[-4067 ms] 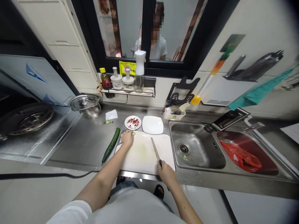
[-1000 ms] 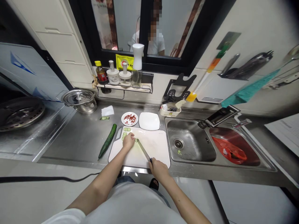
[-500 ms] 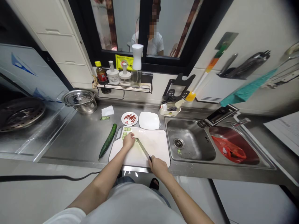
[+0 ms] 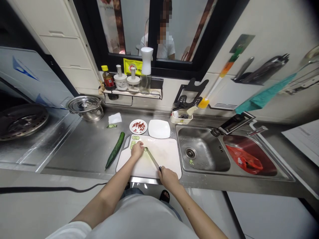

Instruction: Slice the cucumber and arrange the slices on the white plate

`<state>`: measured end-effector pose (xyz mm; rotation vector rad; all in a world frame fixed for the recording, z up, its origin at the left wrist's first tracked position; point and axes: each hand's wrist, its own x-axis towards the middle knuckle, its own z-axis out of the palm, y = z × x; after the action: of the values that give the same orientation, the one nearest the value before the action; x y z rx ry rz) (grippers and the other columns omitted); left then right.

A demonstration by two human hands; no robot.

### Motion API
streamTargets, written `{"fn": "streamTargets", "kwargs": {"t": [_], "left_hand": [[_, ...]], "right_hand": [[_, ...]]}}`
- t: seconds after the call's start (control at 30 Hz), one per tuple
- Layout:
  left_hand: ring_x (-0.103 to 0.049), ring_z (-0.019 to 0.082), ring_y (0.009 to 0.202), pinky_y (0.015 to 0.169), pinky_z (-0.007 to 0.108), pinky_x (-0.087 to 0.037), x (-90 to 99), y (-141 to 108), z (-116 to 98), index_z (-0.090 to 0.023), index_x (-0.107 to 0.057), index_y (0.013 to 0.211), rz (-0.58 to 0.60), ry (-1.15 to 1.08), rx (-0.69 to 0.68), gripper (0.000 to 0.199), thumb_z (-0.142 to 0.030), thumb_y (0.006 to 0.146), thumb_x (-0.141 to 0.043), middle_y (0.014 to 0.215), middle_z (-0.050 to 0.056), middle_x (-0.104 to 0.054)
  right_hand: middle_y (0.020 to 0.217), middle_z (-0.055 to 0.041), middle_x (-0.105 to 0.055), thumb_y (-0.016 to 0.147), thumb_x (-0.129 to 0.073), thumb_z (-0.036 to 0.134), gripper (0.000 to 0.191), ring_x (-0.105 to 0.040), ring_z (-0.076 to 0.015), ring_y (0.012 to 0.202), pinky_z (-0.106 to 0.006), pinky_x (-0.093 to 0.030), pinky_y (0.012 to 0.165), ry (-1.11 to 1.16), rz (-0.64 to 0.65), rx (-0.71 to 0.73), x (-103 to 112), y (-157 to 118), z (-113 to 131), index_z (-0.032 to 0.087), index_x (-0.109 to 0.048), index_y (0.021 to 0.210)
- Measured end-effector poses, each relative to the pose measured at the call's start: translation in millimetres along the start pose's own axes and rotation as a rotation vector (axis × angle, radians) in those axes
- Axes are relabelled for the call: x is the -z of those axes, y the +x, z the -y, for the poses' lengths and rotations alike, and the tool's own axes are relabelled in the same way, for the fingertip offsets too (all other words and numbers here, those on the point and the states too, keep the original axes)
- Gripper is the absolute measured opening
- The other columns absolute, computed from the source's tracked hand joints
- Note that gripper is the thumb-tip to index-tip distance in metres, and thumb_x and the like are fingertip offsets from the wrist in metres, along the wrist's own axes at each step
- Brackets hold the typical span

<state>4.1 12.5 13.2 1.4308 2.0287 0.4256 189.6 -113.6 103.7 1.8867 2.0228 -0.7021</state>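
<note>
My right hand [image 4: 168, 177] is closed around the dark handle of a kitchen knife [image 4: 153, 159], whose blade points up and left across the white cutting board [image 4: 166, 159]. By the blade's tip is the green end of a cucumber piece [image 4: 146, 149]. My left hand [image 4: 137, 150] has its fingers curled at that piece and hides most of it. Thin cucumber slices [image 4: 135, 137] lie at the board's upper left, some partly behind my left hand. A whole cucumber [image 4: 115, 151] rests on the counter left of the board.
Behind the board stand a plate of chopped red pieces [image 4: 138, 126] and a white square plate [image 4: 159, 128]. The double sink [image 4: 204, 167] is on the right, with a red bag [image 4: 245, 161] in its far basin. A lidded steel pot [image 4: 86, 108] stands at the back left.
</note>
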Motion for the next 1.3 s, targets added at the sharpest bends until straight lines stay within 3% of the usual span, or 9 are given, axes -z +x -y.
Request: {"fn": "streamTargets", "kwargs": {"t": [0.93,1.3], "left_hand": [[-0.065,0.018,0.085,0.074,0.025,-0.044,-1.5,2,2,-0.025,-0.064,0.098,0.004,0.01,-0.01,0.021,-0.021,0.077,-0.061,0.089,0.001,-0.069],[-0.065,0.017,0.085,0.075,0.025,-0.044,-1.5,3,2,-0.025,-0.065,0.098,0.002,0.017,-0.01,0.022,-0.019,0.077,-0.062,0.09,0.002,-0.07]], "right_hand": [[0.102,-0.0163,-0.069,0.097,-0.031,0.034,0.036,-0.067,-0.0236,0.095,-0.033,-0.046,0.078,-0.024,0.013,0.014,3,2,1,0.015,-0.058,0.111],[0.102,-0.0166,-0.069,0.097,-0.033,0.032,0.035,-0.066,-0.0254,0.097,-0.034,-0.046,0.077,-0.11,0.028,0.034,17,2,-3,0.013,-0.059,0.111]]}}
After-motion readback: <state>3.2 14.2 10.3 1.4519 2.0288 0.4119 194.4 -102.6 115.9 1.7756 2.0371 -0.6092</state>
